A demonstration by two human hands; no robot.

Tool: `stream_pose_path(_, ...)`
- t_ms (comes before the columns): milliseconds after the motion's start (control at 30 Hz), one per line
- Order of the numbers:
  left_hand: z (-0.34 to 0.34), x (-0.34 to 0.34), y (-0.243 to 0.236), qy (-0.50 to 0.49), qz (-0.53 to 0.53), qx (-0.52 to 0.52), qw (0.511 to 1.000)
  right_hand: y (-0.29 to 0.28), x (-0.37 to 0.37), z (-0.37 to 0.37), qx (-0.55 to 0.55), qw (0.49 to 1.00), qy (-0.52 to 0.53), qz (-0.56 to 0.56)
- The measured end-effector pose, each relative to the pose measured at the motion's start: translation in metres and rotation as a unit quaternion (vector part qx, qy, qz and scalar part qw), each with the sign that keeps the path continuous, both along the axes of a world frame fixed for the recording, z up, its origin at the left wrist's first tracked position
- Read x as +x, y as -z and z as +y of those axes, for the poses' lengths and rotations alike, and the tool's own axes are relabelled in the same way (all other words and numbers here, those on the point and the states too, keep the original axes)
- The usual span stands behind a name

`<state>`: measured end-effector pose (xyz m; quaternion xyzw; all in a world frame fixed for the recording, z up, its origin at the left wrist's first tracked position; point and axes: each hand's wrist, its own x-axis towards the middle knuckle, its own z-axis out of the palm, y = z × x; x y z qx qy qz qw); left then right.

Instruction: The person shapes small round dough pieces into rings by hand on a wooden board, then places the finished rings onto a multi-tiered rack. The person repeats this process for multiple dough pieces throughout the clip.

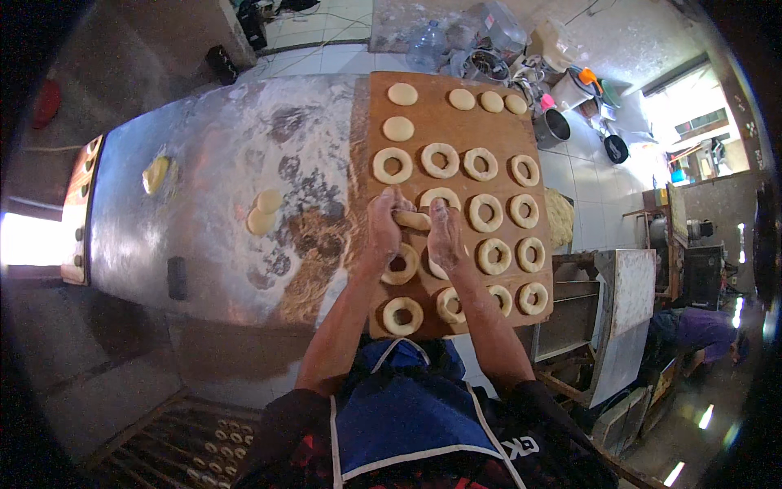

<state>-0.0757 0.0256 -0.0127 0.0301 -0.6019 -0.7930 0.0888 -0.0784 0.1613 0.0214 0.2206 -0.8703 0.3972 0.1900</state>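
Between my two hands is a dough ring, seen edge-on above the wooden board. My left hand grips its left side with the fingers curled, and my right hand closes on its right side. Under and around the hands, several pale dough rings lie in rows on the board; my hands and forearms partly cover some of them. Along the board's far edge sit flat round dough pieces without holes, with another dough round just nearer.
Left of the board stretches a flour-dusted metal table bearing two touching dough rounds and a dough lump. Pots, a clear bottle and buckets stand beyond. A metal cabinet is at right; another person bends farther off. More rings lie on a lower rack.
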Motion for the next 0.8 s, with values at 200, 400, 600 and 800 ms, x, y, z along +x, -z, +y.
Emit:
stream_pose_path(200,0.079,-0.050,-0.009,-0.012,-0.006,0.153,0.988,-0.016,-0.041,0.060,-0.244,0.931,0.006,-0.273)
stream_pose_path(400,0.141,-0.105,-0.016,0.006,0.083,-0.047,0.995,-0.012,-0.086,0.133,-0.126,0.944,0.022,-0.304)
stream_pose_path(600,0.203,-0.164,-0.012,0.095,0.033,0.019,0.995,0.005,-0.135,0.185,-0.214,0.932,0.127,-0.264)
stream_pose_path(800,0.218,-0.240,-0.025,0.047,0.046,-0.171,0.983,-0.027,-0.185,0.241,-0.250,0.937,0.028,-0.244)
